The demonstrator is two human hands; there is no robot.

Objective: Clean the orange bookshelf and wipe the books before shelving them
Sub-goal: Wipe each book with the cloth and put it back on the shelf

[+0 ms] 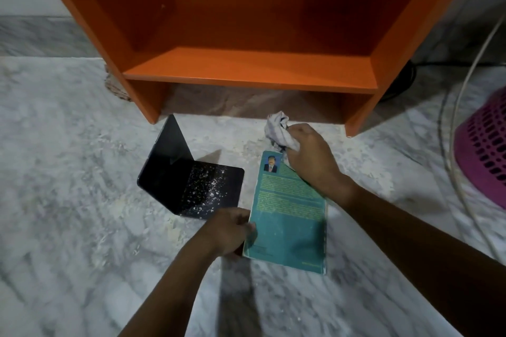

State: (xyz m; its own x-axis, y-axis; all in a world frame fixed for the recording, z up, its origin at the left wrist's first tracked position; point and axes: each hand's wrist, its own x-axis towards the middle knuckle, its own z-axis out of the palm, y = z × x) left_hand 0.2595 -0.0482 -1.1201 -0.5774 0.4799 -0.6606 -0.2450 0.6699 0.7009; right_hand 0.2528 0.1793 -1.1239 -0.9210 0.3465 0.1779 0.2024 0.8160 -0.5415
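- The right hand [312,161] has its fingers curled tight around a crumpled whitish cloth [278,131]. The bunched cloth sticks out beyond the knuckles towards the bookshelf.
- That hand and cloth sit at the far right corner of a teal book [290,216], with the cloth touching the book's far edge beside a small portrait printed there.
- The left hand [230,230] pinches the book's near left edge. The thumb lies on the cover and the other fingers are tucked beneath it.
- The book faces up with its long side running away from the person, showing blocks of pale printed text on a scuffed cover. Whether it rests on the floor or is held just above it cannot be told.
- Just left of the book, a black folded panel [197,189] stands on the marble floor [68,172]. One leaf lies flat, speckled with white dust, and the other stands upright.
- Pale dust is scattered over the floor around the book and the panel.
- Beyond both stands the orange bookshelf [246,71]. Its lowest board is bare and its two side panels meet the floor.
- A brownish patch of debris [117,87] lies at the foot of the left panel.
- At the floor's right edge are a pink slotted basket [487,150] and a white cable [462,117] curving past it.
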